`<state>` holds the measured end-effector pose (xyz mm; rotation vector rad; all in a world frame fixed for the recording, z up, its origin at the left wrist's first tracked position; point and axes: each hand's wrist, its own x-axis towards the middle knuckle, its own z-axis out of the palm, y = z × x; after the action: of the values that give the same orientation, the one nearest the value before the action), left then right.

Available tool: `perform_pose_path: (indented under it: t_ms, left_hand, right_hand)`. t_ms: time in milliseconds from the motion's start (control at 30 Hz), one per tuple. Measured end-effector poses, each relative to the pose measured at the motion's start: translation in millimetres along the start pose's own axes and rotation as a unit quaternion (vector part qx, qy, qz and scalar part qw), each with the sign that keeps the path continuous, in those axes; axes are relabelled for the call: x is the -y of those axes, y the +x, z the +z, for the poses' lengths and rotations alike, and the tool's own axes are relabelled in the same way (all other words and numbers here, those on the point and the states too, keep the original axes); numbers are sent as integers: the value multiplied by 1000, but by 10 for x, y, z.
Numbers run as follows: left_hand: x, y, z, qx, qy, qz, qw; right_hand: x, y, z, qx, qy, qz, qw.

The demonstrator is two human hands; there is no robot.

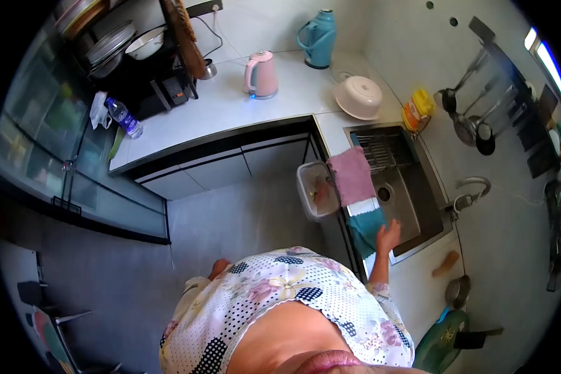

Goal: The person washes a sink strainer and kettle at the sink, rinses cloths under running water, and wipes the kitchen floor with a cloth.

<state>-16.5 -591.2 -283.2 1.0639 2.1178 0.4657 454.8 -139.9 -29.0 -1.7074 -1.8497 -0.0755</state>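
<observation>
My right hand (388, 235) is at the near edge of the steel sink (417, 202), beside a teal cloth (366, 229) that lies over the counter edge. Its fingers are spread, with nothing visible between them. A pink cloth (351, 176) lies farther along the same edge, next to a clear plastic bin (318, 190) with some scraps inside. Low at my left side, my left hand (218, 268) shows only in part past the patterned blouse; its fingers are too hidden to read.
On the counter stand a pink kettle (263, 76), a teal jug (319, 40), an upturned basin (359, 98), a yellow container (417, 109) and a water bottle (124, 118). The faucet (470, 193) rises behind the sink. Utensils (474, 118) hang on the wall.
</observation>
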Motion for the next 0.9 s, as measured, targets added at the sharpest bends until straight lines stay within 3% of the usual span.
perform_pose_path:
  t_ms: [33,67,100,133,233,333,433,467,633,700,767,833,900]
  left_hand:
    - [102,-134,-28,-2,6,-15,1000]
    - [200,-264,-38,-4,10,-32,999]
    - [278,-378,-31,-6,12,-48,999]
    - [336,-491,-16,-8,11,-62,998]
    - [405,-762,29,-13,1,-92,996]
    - [338,-899,166,-23,-14,-110,994]
    - [131,-934,333,-38,-38,-119,991]
    - [24,-928,396,-44,-47,-121,990]
    - [-664,-1032,485,-99,-105,-144,979]
    - [-952,-1112,485,-119,-128,-157,972]
    - [-1203,-1203,485,-139,-147,-181,963]
    - [-1376,-1279,537,-173,-162,-213,948]
    - [-1468,-1355,637,-228,-171,-242,928]
  right_hand:
    - [31,-85,146,-27,35,-60,997]
    - [113,-131,231,21,252,119,960]
    - [202,-163,317,73,447,288,844]
    - [258,-163,389,122,603,435,657]
    - [83,-331,628,68,790,485,370]
    - [33,-263,809,92,744,511,420]
    - [-142,-218,1103,234,671,447,543]
    - [62,-164,976,253,644,453,563]
    - [1025,-110,740,422,608,394,545]
    - [1205,-188,893,577,553,266,540]
    - [1328,-378,1134,659,446,167,582]
    - [1454,-555,1324,702,247,-120,658]
    - [1399,-769,1621,630,184,-407,635]
